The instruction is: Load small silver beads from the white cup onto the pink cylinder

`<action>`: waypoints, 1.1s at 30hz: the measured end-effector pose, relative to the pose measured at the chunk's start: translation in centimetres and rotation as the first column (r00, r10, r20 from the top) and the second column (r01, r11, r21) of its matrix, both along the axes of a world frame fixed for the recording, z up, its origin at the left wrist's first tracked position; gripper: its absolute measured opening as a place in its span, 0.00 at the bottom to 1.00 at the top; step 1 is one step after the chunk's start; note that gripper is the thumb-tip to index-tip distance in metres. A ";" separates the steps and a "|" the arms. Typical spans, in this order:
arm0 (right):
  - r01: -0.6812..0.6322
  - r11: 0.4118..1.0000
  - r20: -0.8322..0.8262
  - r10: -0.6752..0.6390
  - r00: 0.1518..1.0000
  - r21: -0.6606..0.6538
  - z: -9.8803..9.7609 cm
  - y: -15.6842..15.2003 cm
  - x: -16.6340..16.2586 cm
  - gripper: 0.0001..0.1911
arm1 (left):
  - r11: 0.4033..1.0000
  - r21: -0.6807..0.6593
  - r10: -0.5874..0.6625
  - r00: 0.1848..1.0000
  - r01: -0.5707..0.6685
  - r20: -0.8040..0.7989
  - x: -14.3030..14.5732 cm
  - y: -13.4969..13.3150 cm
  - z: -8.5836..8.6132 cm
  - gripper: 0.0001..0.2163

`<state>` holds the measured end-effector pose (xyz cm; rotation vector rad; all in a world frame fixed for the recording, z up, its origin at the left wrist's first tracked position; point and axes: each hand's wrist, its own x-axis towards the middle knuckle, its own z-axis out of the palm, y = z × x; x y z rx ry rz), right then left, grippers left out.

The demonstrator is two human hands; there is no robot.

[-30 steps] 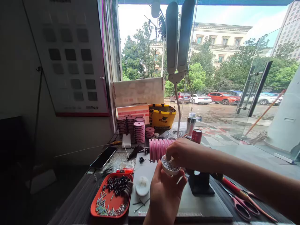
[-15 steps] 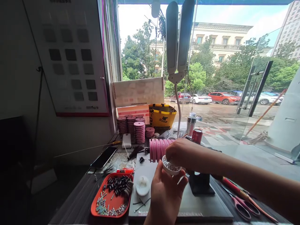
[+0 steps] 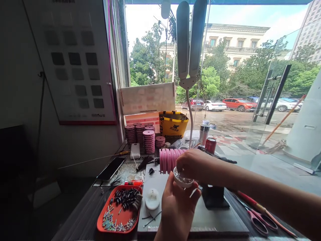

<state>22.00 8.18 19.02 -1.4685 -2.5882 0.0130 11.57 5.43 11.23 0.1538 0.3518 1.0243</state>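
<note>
My left hand (image 3: 178,206) is wrapped round a small white round dish (image 3: 184,184), tilted, with small shiny clear or silvery bits in it. Over the dish's far rim, my right hand (image 3: 192,163) reaches in with its fingers bent together; whatever they pinch is hidden. Just behind both hands lies a row of pink spools (image 3: 170,160), its right end covered by my right hand. It sits by a black stand (image 3: 215,197) on a grey board (image 3: 173,227). Left of my left hand, a white round lid-like piece (image 3: 152,199) rests on the board.
An orange-red tray (image 3: 100,221) at the left holds black cylinders and metal pins. Pink-handled scissors (image 3: 260,222) lie at the right. Stacked pink spools (image 3: 148,142), a yellow bag (image 3: 174,125), a red can (image 3: 210,146) and a lamp (image 3: 190,110) stand at the back.
The right hand's fingers have shifted slightly at the dish. The left hand keeps its hold, and the things on the table stay where they were.
</note>
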 end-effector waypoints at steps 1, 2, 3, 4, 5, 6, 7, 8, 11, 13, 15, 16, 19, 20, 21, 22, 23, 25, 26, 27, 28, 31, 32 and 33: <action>0.004 1.000 -0.030 -0.004 1.000 -0.008 0.1 0.0 0.1 0.07 | 1.000 -0.003 0.000 1.000 0.000 0.004 0.0 0.0 0.0 0.17; 0.007 1.000 -0.056 -0.008 0.998 -0.023 0.1 0.0 0.2 0.08 | 1.000 -0.005 0.002 1.000 -0.002 0.007 0.0 0.0 0.0 0.17; 0.007 0.999 -0.081 -0.010 0.997 -0.036 0.2 -0.1 0.3 0.08 | 1.000 -0.004 0.005 1.000 -0.005 0.010 0.0 0.0 0.0 0.17; 0.007 0.999 -0.100 -0.011 0.995 -0.041 0.2 -0.1 0.3 0.07 | 1.000 -0.001 0.007 1.000 -0.007 0.013 0.0 0.0 -0.1 0.16; 0.003 0.999 -0.116 -0.008 0.993 -0.038 0.2 -0.1 0.4 0.06 | 1.000 0.006 0.006 1.000 -0.006 0.018 0.0 0.0 -0.1 0.16; -0.006 0.999 -0.140 0.001 0.990 -0.037 0.1 -0.1 0.6 0.05 | 1.000 0.011 0.001 1.000 -0.002 0.022 0.0 -0.1 -0.2 0.16; -0.023 0.998 -0.176 0.014 0.984 -0.051 0.1 0.0 0.7 0.04 | 1.000 0.012 -0.003 1.000 0.003 0.022 0.1 -0.1 -0.2 0.16; -0.044 0.996 -0.223 0.025 0.975 -0.081 0.1 0.1 0.9 0.04 | 1.000 0.009 -0.008 1.000 0.008 0.018 0.1 -0.1 -0.2 0.16; -0.138 0.964 -0.399 0.037 0.916 -0.226 0.3 0.9 1.9 0.09 | 1.000 0.012 -0.019 1.000 0.019 0.012 0.1 -0.1 -0.2 0.14; -0.164 0.947 -0.507 0.002 0.862 -0.275 0.5 1.5 2.9 0.13 | 0.999 0.044 -0.019 1.000 0.018 0.023 0.1 0.0 -0.2 0.13; -0.121 0.958 -0.569 -0.051 0.821 -0.260 0.4 2.2 3.8 0.14 | 0.997 0.075 -0.015 1.000 0.013 0.026 0.1 0.1 -0.3 0.16; -0.068 0.967 -0.575 -0.088 0.813 -0.245 0.2 2.5 4.2 0.14 | 0.997 0.081 -0.012 1.000 0.010 0.025 0.1 0.1 -0.4 0.18; 0.052 0.978 -0.555 -0.159 0.816 -0.203 -0.5 3.1 5.1 0.15 | 0.996 0.093 -0.016 1.000 0.014 0.025 0.2 0.2 -0.7 0.21; 0.067 0.978 -0.551 -0.167 0.817 -0.196 -0.8 3.1 5.2 0.15 | 0.995 0.099 -0.015 1.000 0.013 0.027 0.2 0.3 -0.8 0.21; 0.073 0.979 -0.547 -0.169 0.820 -0.192 -0.9 3.2 5.2 0.15 | 0.994 0.105 -0.014 1.000 0.011 0.026 0.2 0.3 -0.8 0.21; 0.077 0.980 -0.544 -0.167 0.822 -0.185 -1.0 3.1 5.2 0.14 | 0.994 0.107 -0.014 1.000 0.012 0.021 0.2 0.3 -0.9 0.21; 0.085 0.980 -0.536 -0.169 0.827 -0.178 -1.0 3.1 5.1 0.14 | 0.994 0.108 -0.013 1.000 0.011 0.018 0.3 0.4 -0.9 0.21; 0.102 0.980 -0.519 -0.177 0.836 -0.169 -1.0 3.0 5.0 0.14 | 0.995 0.102 -0.009 1.000 0.008 0.016 0.3 0.4 -0.9 0.22; 0.107 0.979 -0.513 -0.181 0.839 -0.171 -0.9 2.9 4.9 0.14 | 0.995 0.103 -0.009 1.000 0.007 0.019 0.3 0.5 -0.9 0.22; 0.109 0.978 -0.509 -0.186 0.841 -0.177 -0.8 2.9 4.9 0.14 | 0.994 0.108 -0.008 1.000 0.005 0.023 0.3 0.5 -0.9 0.22; 0.109 0.977 -0.510 -0.189 0.839 -0.183 -0.8 3.0 4.9 0.14 | 0.994 0.111 -0.008 1.000 0.005 0.026 0.3 0.5 -0.9 0.22; 0.091 0.977 -0.530 -0.182 0.828 -0.193 -0.9 3.1 4.9 0.14 | 0.994 0.112 -0.019 1.000 0.017 0.020 0.3 0.6 -1.0 0.23; 0.086 0.978 -0.532 -0.177 0.828 -0.192 -1.0 3.2 5.0 0.14 | 0.994 0.111 -0.020 1.000 0.018 0.019 0.3 0.7 -1.1 0.23; 0.083 0.978 -0.531 -0.174 0.829 -0.190 -1.1 3.2 5.0 0.14 | 0.994 0.111 -0.020 1.000 0.018 0.020 0.3 0.7 -1.1 0.23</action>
